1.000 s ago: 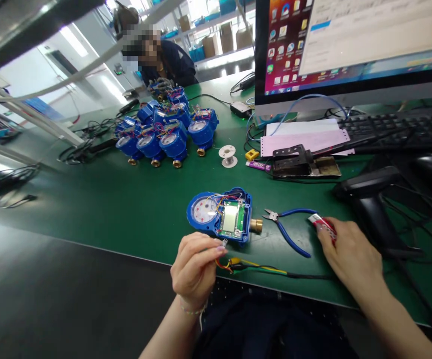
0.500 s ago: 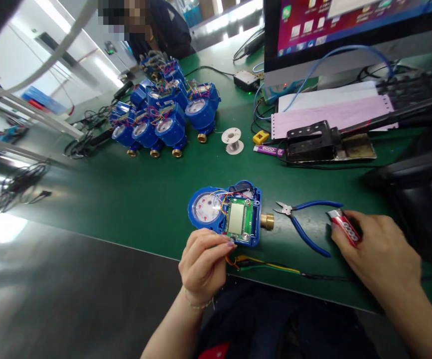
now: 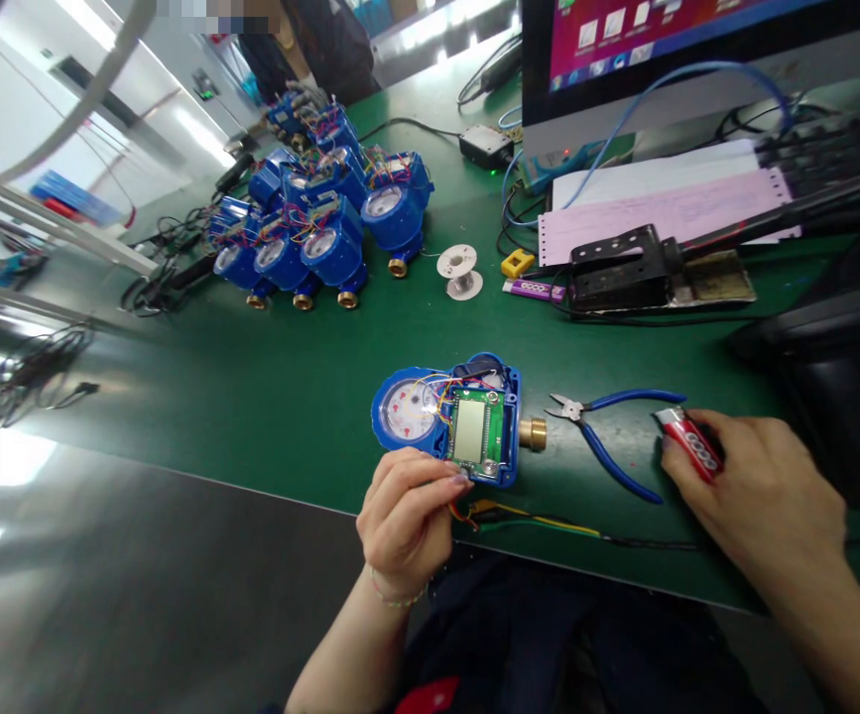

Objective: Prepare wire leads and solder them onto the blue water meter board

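An opened blue water meter [image 3: 407,409] lies on the green bench, its circuit board with a small grey display [image 3: 469,432] and thin coloured wires exposed. At the board's lower edge, my left hand [image 3: 407,506] is closed in a pinch. Orange and red wires of a cable [image 3: 541,519] run out from its fingertips; the very tips are hidden. My right hand [image 3: 764,486] is closed around a red lighter [image 3: 689,444], its metal end pointing up and left. Blue-handled cutting pliers [image 3: 608,436] lie with spread handles between the meter and my right hand.
Several blue meters [image 3: 332,243] stand at the back left, a person [image 3: 317,45] beyond them. A solder spool [image 3: 460,273], purple lighter [image 3: 535,290], yellow piece [image 3: 517,262] and black soldering-iron stand [image 3: 615,273] lie ahead, below papers and a monitor [image 3: 623,69]. A black device [image 3: 831,367] stands right.
My right hand and the red lighter stay nearly in place, with the lighter turned slightly. My left hand keeps its pinch at the board. The whole view has shifted a little.
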Demonstrator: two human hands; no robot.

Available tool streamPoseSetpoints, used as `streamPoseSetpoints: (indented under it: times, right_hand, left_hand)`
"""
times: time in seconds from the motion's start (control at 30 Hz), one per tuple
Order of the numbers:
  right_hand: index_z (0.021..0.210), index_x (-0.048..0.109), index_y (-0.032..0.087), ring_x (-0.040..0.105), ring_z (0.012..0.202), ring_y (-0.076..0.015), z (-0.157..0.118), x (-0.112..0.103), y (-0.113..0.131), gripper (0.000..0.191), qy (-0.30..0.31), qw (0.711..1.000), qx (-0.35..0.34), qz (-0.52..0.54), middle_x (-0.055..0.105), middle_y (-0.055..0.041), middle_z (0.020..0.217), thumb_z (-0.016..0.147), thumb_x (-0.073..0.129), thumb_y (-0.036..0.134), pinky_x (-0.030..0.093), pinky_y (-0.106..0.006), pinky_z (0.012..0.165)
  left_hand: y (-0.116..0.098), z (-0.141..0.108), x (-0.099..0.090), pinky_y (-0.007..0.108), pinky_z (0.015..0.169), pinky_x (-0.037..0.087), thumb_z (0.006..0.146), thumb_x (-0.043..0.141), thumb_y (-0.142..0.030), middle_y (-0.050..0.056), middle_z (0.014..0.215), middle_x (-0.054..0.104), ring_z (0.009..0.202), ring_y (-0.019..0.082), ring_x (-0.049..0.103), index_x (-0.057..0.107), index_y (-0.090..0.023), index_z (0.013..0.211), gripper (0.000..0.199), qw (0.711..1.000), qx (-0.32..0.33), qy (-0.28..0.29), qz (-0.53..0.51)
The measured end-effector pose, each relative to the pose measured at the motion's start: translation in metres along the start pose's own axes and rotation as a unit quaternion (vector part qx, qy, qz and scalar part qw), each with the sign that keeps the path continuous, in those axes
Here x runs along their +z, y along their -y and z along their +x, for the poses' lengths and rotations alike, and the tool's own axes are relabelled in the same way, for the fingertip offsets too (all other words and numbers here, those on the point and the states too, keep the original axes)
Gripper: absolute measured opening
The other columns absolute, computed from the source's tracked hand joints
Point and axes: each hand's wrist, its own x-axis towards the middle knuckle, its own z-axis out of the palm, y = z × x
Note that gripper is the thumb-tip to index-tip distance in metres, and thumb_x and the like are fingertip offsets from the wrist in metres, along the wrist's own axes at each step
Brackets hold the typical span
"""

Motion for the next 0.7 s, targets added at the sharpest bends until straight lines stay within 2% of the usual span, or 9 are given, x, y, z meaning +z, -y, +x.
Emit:
streamPoseSetpoints:
  times: [0.17,0.7]
  right_hand:
    - [0.099,0.061,0.014,0.053,0.077,-0.0216,0.0006,0.0033,-0.0011,0.047,-0.025,1.0,-0.01,-0.004,0.054,-0.0077,0.084,0.087,0.034,0.05,0.039,-0.029,0.061]
    - [0.102,0.06,0.013,0.052,0.081,-0.0204,-0.0003,0.0033,-0.0013,0.044,-0.008,1.0,-0.005,-0.01,0.055,-0.0075,0.087,0.088,0.036,0.048,0.039,-0.027,0.065]
  left_hand:
    - [0.0013,0.0009,-0.0001,0.028,0.063,0.051,0.067,0.062,0.008,0.002,0.076,0.065,0.071,0.011,0.061,0.061,-0.011,0.075,0.021,1.0,-0.003,0.014,-0.017]
    - [0.0005,0.0044,-0.0026,0.026,0.063,0.05,0.065,0.061,0.01,0.003,0.076,0.064,0.071,0.011,0.06,0.061,-0.01,0.075,0.023,1.0,0.007,0.026,-0.006]
